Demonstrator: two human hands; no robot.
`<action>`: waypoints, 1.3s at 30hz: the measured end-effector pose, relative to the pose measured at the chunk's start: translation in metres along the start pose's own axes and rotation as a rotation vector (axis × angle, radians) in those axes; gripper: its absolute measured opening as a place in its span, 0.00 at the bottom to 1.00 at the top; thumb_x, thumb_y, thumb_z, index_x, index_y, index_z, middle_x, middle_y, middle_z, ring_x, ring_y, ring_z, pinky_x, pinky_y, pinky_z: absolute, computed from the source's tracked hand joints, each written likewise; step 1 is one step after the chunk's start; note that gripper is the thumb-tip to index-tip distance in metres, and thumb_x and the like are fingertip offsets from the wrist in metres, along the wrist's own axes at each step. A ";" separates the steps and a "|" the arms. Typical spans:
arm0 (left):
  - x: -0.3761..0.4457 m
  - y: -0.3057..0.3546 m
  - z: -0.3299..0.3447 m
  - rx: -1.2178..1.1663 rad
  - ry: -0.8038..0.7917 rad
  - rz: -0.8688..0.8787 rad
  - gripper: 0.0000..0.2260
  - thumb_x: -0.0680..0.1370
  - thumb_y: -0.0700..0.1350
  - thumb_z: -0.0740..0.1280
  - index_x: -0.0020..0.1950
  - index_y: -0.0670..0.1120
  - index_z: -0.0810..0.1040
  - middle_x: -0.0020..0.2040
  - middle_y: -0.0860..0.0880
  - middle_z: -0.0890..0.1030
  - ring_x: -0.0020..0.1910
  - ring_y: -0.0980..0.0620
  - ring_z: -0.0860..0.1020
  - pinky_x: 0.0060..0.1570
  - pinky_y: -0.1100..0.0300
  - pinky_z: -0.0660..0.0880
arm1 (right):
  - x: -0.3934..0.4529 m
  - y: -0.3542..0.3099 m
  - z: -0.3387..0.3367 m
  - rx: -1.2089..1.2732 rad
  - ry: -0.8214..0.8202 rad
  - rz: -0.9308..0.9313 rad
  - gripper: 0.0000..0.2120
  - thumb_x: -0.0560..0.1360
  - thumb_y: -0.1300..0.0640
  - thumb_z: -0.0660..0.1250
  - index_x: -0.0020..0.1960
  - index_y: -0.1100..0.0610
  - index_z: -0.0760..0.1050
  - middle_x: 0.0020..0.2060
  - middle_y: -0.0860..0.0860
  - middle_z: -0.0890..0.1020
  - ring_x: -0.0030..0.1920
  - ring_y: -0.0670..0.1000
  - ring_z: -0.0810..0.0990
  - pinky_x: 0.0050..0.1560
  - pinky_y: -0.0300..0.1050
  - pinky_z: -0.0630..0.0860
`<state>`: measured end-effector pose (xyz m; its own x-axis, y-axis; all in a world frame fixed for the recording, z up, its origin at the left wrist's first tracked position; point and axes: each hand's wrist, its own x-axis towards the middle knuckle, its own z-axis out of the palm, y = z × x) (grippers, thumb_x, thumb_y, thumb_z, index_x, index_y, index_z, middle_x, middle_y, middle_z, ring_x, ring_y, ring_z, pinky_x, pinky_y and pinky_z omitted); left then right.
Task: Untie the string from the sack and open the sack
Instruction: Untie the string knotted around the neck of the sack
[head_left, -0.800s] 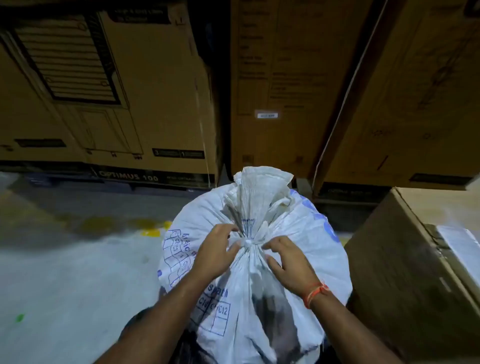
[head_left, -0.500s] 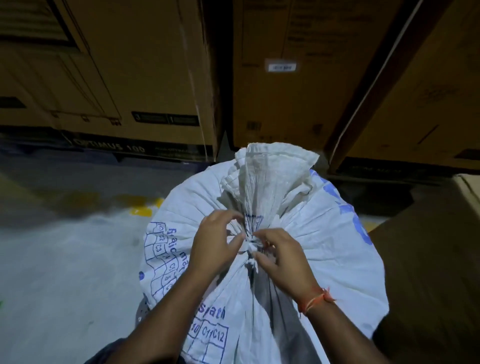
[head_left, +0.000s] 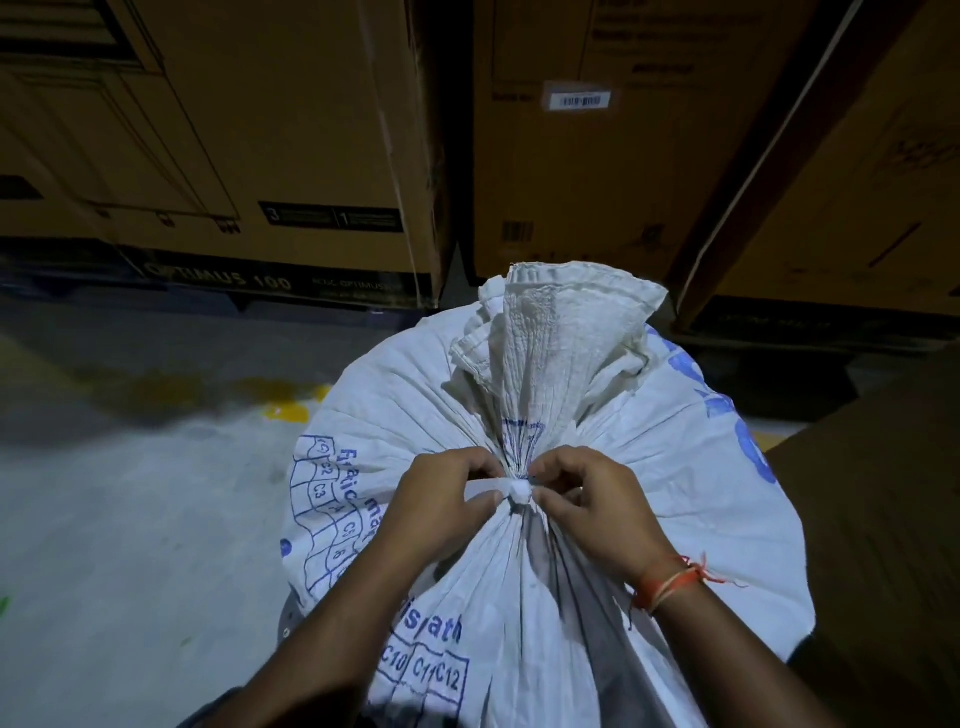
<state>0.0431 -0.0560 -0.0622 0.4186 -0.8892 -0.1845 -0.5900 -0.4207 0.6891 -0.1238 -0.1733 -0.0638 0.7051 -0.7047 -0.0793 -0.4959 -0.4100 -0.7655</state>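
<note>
Tall brown cardboard cartons (head_left: 291, 135) wall off the grey concrete floor (head_left: 130, 493) behind the big white woven plastic sack (head_left: 649, 467), which stands full in front of the person. Its gathered neck (head_left: 550, 364) looks soft and crinkly, likely slippery, the load heavy. At that neck the left hand (head_left: 441, 506) pinches a flat white string tail (head_left: 485, 487), and the right hand (head_left: 597, 501) is closed on the small white knot (head_left: 521, 491). I'd grip the tails, not the cloth. Fingers hide the knot's loops.
</note>
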 end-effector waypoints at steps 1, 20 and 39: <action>-0.002 0.001 0.002 -0.005 0.008 0.003 0.04 0.75 0.49 0.73 0.49 0.56 0.83 0.44 0.60 0.84 0.44 0.60 0.80 0.43 0.63 0.72 | -0.002 0.000 0.002 0.007 -0.006 0.000 0.08 0.71 0.58 0.75 0.48 0.50 0.83 0.42 0.45 0.83 0.43 0.42 0.81 0.44 0.30 0.75; 0.006 0.013 0.015 -0.083 0.095 -0.033 0.03 0.75 0.43 0.74 0.44 0.52 0.84 0.35 0.56 0.86 0.39 0.58 0.84 0.48 0.53 0.80 | 0.001 0.006 0.007 -0.010 0.004 -0.026 0.09 0.68 0.58 0.78 0.48 0.53 0.84 0.45 0.50 0.81 0.44 0.48 0.81 0.48 0.44 0.78; 0.011 0.001 0.004 -0.491 -0.010 -0.170 0.09 0.82 0.51 0.67 0.54 0.53 0.86 0.47 0.48 0.88 0.46 0.51 0.86 0.54 0.52 0.81 | 0.004 0.009 -0.006 0.030 -0.122 -0.079 0.09 0.67 0.62 0.79 0.44 0.52 0.84 0.43 0.49 0.81 0.43 0.48 0.81 0.48 0.48 0.79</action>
<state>0.0440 -0.0667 -0.0661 0.4724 -0.8182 -0.3278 -0.1199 -0.4281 0.8957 -0.1286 -0.1832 -0.0666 0.7984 -0.5947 -0.0940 -0.4226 -0.4423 -0.7911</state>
